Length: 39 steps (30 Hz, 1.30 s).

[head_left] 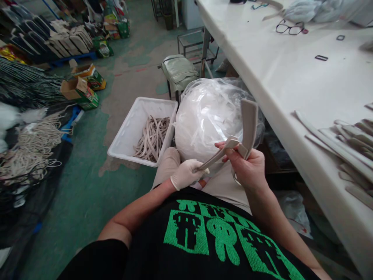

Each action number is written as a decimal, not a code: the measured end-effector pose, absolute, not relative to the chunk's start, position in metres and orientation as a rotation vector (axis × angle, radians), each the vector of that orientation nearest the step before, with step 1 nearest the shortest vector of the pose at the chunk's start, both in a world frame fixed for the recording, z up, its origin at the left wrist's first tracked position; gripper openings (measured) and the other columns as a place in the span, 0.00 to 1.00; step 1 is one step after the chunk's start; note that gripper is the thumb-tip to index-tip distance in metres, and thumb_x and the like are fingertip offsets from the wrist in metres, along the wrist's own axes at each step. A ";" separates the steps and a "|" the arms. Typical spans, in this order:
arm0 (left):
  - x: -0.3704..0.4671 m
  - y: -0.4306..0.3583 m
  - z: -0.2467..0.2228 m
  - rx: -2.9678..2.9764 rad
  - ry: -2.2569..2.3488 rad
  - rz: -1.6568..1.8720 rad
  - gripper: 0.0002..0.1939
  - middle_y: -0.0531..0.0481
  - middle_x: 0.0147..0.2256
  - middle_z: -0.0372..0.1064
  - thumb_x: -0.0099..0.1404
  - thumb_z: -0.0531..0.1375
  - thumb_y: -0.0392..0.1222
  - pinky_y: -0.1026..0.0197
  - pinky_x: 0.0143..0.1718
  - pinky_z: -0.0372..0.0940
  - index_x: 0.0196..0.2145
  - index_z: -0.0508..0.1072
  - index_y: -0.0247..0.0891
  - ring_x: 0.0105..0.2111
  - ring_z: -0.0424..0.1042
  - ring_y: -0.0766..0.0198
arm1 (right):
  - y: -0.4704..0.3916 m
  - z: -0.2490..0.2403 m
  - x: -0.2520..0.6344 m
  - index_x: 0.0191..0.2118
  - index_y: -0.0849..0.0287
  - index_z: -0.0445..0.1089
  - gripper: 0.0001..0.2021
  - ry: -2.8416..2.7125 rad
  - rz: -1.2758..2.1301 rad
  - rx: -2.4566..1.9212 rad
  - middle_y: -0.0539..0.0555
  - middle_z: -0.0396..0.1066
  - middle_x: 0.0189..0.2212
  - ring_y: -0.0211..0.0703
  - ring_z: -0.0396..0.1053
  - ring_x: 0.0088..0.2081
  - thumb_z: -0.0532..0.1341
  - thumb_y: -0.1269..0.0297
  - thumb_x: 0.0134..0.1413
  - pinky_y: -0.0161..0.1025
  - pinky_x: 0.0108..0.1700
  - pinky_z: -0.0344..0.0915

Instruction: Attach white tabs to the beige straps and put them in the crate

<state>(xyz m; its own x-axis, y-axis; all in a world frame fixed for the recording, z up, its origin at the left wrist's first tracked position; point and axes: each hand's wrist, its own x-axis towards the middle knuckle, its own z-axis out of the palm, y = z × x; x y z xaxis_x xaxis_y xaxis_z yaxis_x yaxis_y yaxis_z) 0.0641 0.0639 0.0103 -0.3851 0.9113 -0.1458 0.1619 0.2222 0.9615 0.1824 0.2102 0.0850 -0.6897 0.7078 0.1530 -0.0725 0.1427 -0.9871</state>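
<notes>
My left hand [186, 174], in a pale glove, grips the lower end of a beige strap [215, 156] above my lap. My right hand [247, 165] is bare and closed around the strap pieces, with a wide beige end [249, 122] standing up above its fingers. Just beyond both hands is a big clear plastic bag [206, 112] of white material. To its left, a white bin [122, 134] holds a heap of thin beige strips [153, 138]. More beige straps [352, 146] lie in a pile on the white table [279, 74] at the right.
Glasses [290, 28], small dark buckles [321, 58] and plastic bags are on the table. A padded stool [180, 70] stands behind the bag. Open cardboard boxes [80, 92] and bundles of cord [37, 144] sit on the floor at left.
</notes>
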 end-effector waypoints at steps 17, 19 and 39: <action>-0.129 0.030 -0.011 0.320 2.084 1.434 0.21 0.36 0.36 0.79 0.65 0.61 0.51 0.49 0.49 0.70 0.41 0.78 0.26 0.39 0.78 0.54 | 0.214 0.056 0.203 0.31 0.55 0.80 0.11 -2.361 1.352 -0.504 0.51 0.75 0.22 0.42 0.70 0.23 0.62 0.58 0.58 0.35 0.25 0.64; -0.179 0.036 0.024 0.368 2.313 1.355 0.20 0.36 0.41 0.79 0.66 0.60 0.48 0.49 0.54 0.67 0.44 0.76 0.24 0.46 0.76 0.52 | 0.188 0.062 0.179 0.36 0.56 0.81 0.12 -2.444 1.562 -0.339 0.52 0.78 0.26 0.44 0.73 0.27 0.59 0.60 0.61 0.36 0.29 0.66; -0.035 0.140 0.007 1.288 2.485 0.840 0.14 0.44 0.35 0.80 0.62 0.64 0.51 0.56 0.44 0.64 0.31 0.81 0.38 0.39 0.76 0.54 | 0.171 -0.015 0.239 0.47 0.60 0.73 0.27 -1.811 2.390 -0.854 0.56 0.76 0.35 0.39 0.71 0.29 0.57 0.38 0.60 0.35 0.29 0.68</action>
